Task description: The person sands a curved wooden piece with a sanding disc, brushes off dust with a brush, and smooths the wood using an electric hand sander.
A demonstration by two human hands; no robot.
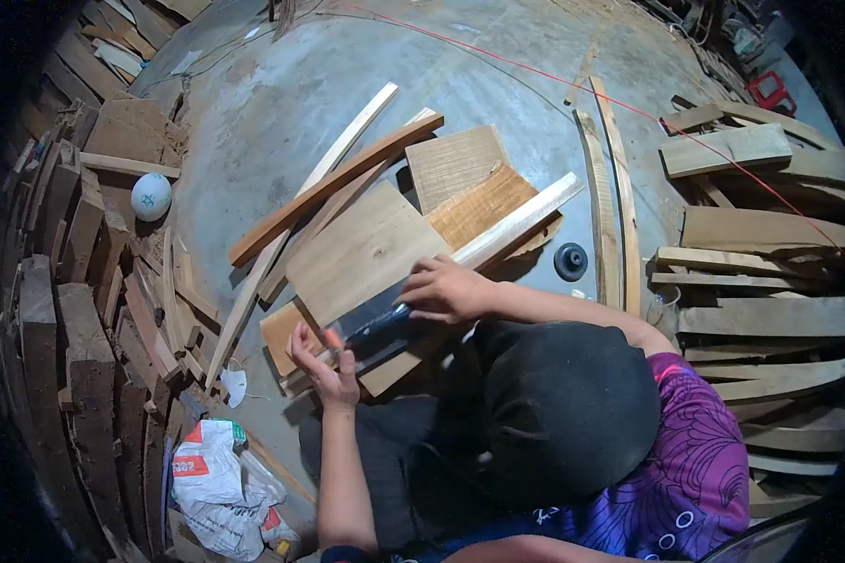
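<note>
A dark flat piece [376, 328] with shiny bluish streaks lies slanted across wooden boards. My right hand [446, 289] curls its fingers over the upper right part of this piece; a small bluish thing shows at the fingertips. At the piece's lower left end is my left hand [325, 368], thumb and fingers apart, beside a small orange thing [333, 338]. Whether the left hand touches it is unclear. A wide pale board [371, 249] lies just beyond, and a light wooden bar [526, 218] runs up to the right from my right hand.
A dark-capped head [573, 413] and purple sleeve [699, 432] fill the lower right. Wood stacks stand left [89, 375] and right [765, 319]. Around lie long strips [300, 188], a round black object [570, 261], a white ball [151, 197] and a white sack [221, 497]. A red line [535, 70] crosses above.
</note>
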